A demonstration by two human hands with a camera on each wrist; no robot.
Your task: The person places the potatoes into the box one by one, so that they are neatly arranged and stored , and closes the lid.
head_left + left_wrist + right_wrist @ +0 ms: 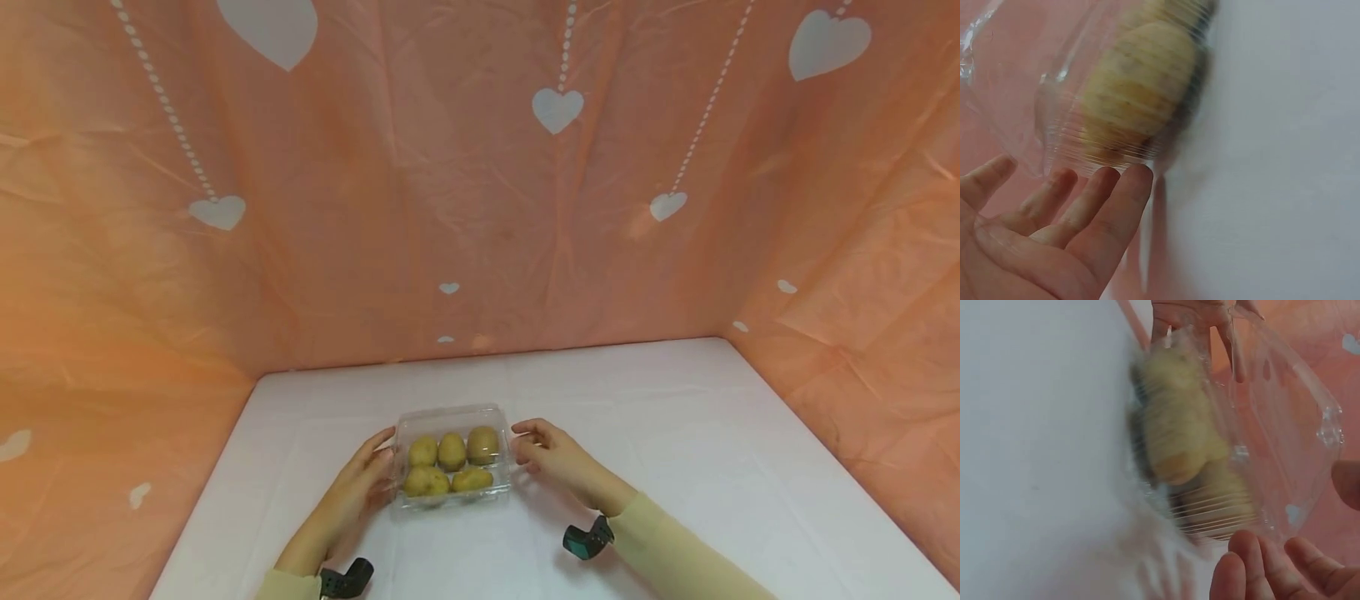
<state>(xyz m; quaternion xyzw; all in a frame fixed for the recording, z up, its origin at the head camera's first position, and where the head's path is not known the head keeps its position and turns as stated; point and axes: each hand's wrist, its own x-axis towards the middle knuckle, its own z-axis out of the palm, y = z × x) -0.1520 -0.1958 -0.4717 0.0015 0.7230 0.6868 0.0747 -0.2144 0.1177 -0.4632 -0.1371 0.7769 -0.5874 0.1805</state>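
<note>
A clear plastic clamshell box (450,417) sits on the white table with several yellowish potatoes (427,481) inside. One rounder, browner piece (483,445) lies at its back right corner. In both wrist views the clear lid (1288,419) slants up away from the potatoes. My left hand (360,479) is at the box's left side, fingers extended, fingertips at the ribbed wall in the left wrist view. At the opposite side, my right hand (558,460) has its fingers loosely bent beside the wall; whether they touch it I cannot tell.
The white tabletop (637,400) stretches around the box on all sides. Orange-pink sheeting (480,208) with white hearts walls the back and both sides. A dark device (588,537) is strapped at each wrist.
</note>
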